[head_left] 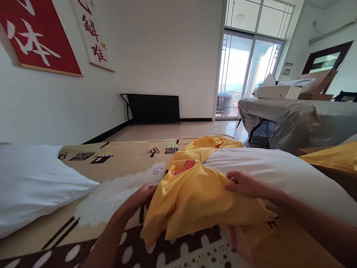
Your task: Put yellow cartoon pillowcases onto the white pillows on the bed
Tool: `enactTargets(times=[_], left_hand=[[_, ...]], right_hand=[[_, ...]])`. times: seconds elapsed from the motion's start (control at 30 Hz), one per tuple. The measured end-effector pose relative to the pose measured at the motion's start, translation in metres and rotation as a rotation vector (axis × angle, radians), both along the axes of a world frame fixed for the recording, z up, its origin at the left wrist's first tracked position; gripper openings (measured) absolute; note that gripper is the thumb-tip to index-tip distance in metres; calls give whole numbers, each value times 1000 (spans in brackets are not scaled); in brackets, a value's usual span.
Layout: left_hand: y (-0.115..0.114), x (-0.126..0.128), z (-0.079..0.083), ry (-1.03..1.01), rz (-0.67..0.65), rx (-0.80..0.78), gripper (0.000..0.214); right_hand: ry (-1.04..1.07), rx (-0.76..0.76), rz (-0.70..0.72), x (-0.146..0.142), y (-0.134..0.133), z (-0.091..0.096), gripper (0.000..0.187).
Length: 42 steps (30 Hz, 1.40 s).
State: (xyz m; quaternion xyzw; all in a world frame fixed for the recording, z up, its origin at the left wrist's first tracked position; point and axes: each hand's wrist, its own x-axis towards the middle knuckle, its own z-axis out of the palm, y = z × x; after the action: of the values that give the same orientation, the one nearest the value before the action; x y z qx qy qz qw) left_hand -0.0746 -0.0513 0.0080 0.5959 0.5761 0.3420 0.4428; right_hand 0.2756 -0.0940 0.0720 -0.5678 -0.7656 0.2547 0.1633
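A yellow pillowcase [200, 193] with a printed red and black pattern lies bunched on the bed, partly over the end of a white pillow [264, 160]. My left hand [146, 192] is closed on the left edge of the pillowcase, its fingertips partly hidden by the cloth. At the case's edge beside the white pillow, my right hand [241, 183] pinches the yellow fabric with bent fingers. More yellow cloth spreads below my right forearm. Another white pillow [36, 186] lies at the left, apart from both hands.
A patterned beige and brown blanket [125, 152] covers the bed. Another yellow cloth [334, 156] lies at the right edge. Behind stands a plastic-covered table [279, 106] bearing cardboard boxes [279, 91]. A black folded panel [154, 108] leans on the far wall, left of glass doors [237, 74].
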Motion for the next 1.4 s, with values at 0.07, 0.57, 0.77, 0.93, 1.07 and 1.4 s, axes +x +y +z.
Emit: enactTargets(times=[0.07,0.57,0.77,0.93,1.07,1.4], left_hand=[[1,7,-1,-73,-47,-21,23],[-3,9,-7,15,-145,23,22],[-19,1,18,233,-159,165,35],[-29,10,23,196,-266,120,30],[-7,5,2,-287,4,72,39],[20,-10,-38,-503,268,77,48]], right_hand=[[10,41,-32,-21,19,7,19],[-371,671,116,-74,0,12,18],[-461,727,467,-109,-31,-30,11],[-514,916,590,-104,-34,-68,24],[-535,1218,556,-92,-25,-91,29],[-313,1045,473,-61,-32,-92,14]])
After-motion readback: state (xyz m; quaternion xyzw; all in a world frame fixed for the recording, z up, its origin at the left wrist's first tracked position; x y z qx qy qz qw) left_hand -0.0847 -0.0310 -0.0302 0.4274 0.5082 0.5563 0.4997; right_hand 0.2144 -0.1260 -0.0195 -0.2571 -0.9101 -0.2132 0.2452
